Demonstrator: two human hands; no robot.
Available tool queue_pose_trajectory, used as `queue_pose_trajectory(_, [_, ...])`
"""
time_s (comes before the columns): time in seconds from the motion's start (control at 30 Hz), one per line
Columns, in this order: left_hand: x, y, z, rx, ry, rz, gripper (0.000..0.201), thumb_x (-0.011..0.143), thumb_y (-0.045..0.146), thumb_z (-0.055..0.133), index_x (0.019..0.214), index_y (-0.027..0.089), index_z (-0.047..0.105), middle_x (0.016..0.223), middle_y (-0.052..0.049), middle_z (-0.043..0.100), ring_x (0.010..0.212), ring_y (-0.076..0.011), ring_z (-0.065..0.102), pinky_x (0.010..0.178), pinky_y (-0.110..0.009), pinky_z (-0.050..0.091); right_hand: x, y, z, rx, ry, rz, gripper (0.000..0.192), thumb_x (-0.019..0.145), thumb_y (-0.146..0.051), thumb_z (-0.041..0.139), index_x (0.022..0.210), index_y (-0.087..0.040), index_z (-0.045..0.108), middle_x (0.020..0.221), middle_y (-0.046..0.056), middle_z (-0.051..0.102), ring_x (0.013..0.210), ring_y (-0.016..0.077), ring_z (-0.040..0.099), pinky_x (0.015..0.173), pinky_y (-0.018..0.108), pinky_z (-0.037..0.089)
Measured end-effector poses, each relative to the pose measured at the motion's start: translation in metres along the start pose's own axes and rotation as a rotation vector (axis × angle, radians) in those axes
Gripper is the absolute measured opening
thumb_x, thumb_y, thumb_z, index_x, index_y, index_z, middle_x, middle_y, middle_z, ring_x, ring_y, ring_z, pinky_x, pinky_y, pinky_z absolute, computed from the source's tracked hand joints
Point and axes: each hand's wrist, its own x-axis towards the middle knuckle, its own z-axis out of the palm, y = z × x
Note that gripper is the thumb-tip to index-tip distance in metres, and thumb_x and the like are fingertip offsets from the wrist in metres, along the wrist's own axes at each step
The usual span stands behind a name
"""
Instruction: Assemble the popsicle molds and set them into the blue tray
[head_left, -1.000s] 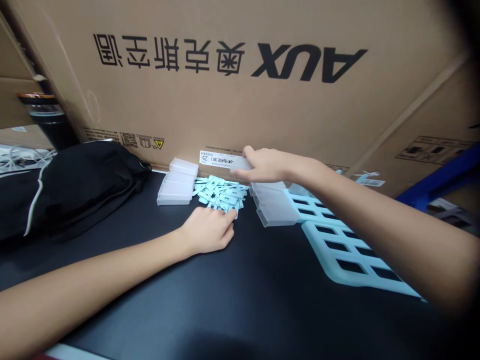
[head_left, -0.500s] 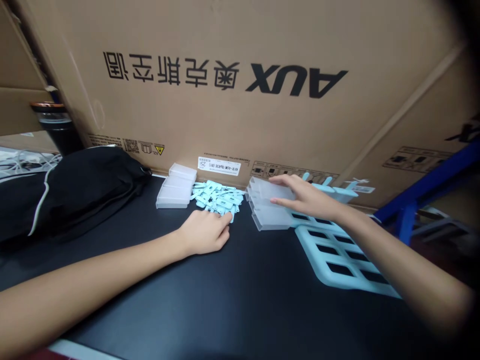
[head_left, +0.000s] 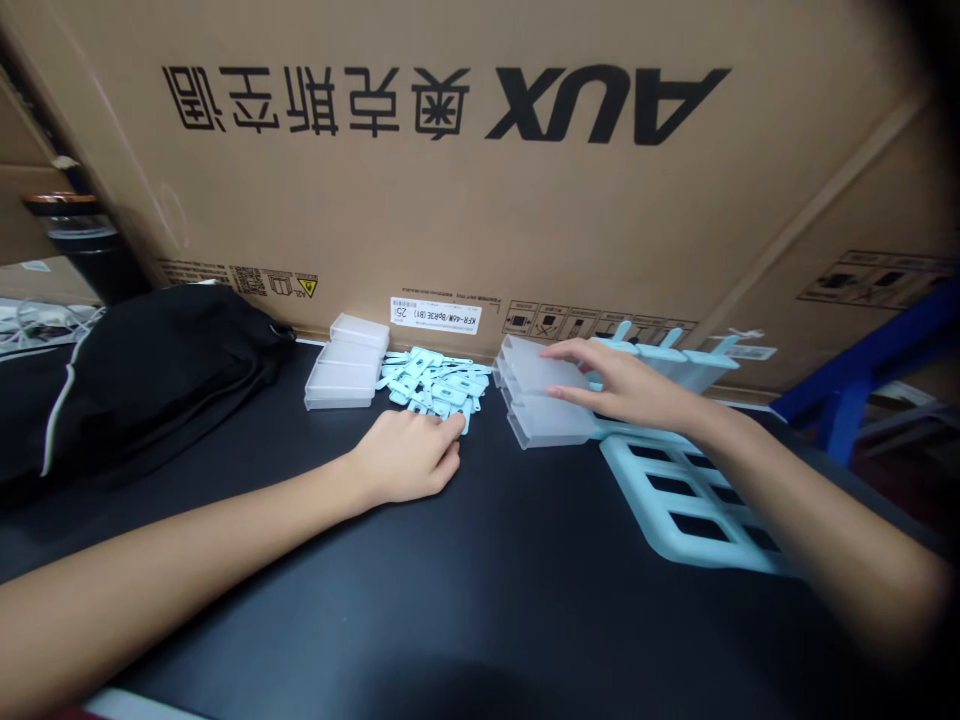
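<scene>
My left hand (head_left: 409, 462) rests on the black table, fingers curled, its fingertips touching the near edge of a heap of small pale-blue plastic tags (head_left: 435, 385). My right hand (head_left: 626, 385) lies flat with fingers apart on top of a stack of clear plastic cases (head_left: 540, 418) to the right of the heap. A second stack of clear cases (head_left: 345, 365) sits left of the heap, untouched. Whether my left fingers pinch a tag is hidden.
A pale-blue plastic grid tray (head_left: 694, 505) lies right of the cases under my right forearm. A large cardboard box (head_left: 480, 180) walls off the back. A black bag (head_left: 142, 365) lies at the left, a dark cylinder (head_left: 79, 240) behind it.
My right hand came down from the white label on the box and settled on the right stack of clear cases. My left hand stayed at the heap of tags.
</scene>
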Motion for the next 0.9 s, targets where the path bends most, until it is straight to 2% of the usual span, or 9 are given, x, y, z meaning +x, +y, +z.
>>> queue_pose_trajectory(0.17, [-0.001, 0.000, -0.001, -0.002, -0.003, 0.001, 0.020, 0.094, 0.031, 0.034, 0.101, 0.021, 0.051, 0.077, -0.004, 0.069, 0.063, -0.0257, 0.067, 0.052, -0.032, 0.044, -0.002, 0.005, 0.003, 0.044, 0.023, -0.029, 0.040, 0.086, -0.051, 0.058, 0.117, -0.025, 0.059, 0.133, 0.010, 0.052, 0.116, 0.0243, 0.055, 0.094, 0.042, 0.050])
queue_pose_trajectory(0.4, [0.000, 0.001, -0.002, -0.016, -0.004, -0.003, 0.021, 0.094, 0.029, 0.035, 0.102, 0.021, 0.052, 0.081, -0.004, 0.070, 0.064, -0.0249, 0.067, 0.053, -0.032, 0.045, -0.003, 0.003, -0.002, -0.001, 0.013, -0.025, 0.042, 0.087, -0.052, 0.057, 0.117, -0.024, 0.062, 0.125, 0.012, 0.054, 0.107, 0.0240, 0.056, 0.084, 0.040, 0.053])
queue_pose_trajectory(0.63, [-0.001, 0.000, -0.001, 0.007, 0.004, 0.008, 0.020, 0.094, 0.030, 0.035, 0.100, 0.021, 0.051, 0.079, -0.003, 0.069, 0.064, -0.0242, 0.067, 0.052, -0.030, 0.044, -0.007, 0.006, -0.006, 0.056, -0.029, 0.097, 0.045, 0.084, -0.054, 0.057, 0.116, -0.023, 0.066, 0.112, 0.010, 0.059, 0.082, 0.0191, 0.063, 0.072, 0.038, 0.054])
queue_pose_trajectory(0.9, [0.000, 0.000, 0.000, 0.016, 0.018, 0.021, 0.017, 0.094, 0.030, 0.035, 0.097, 0.021, 0.049, 0.079, -0.001, 0.068, 0.061, -0.0235, 0.066, 0.047, -0.029, 0.038, -0.013, 0.014, -0.003, 0.154, -0.013, 0.130, 0.044, 0.082, -0.054, 0.060, 0.111, -0.023, 0.069, 0.114, 0.010, 0.061, 0.080, 0.0184, 0.066, 0.074, 0.037, 0.054])
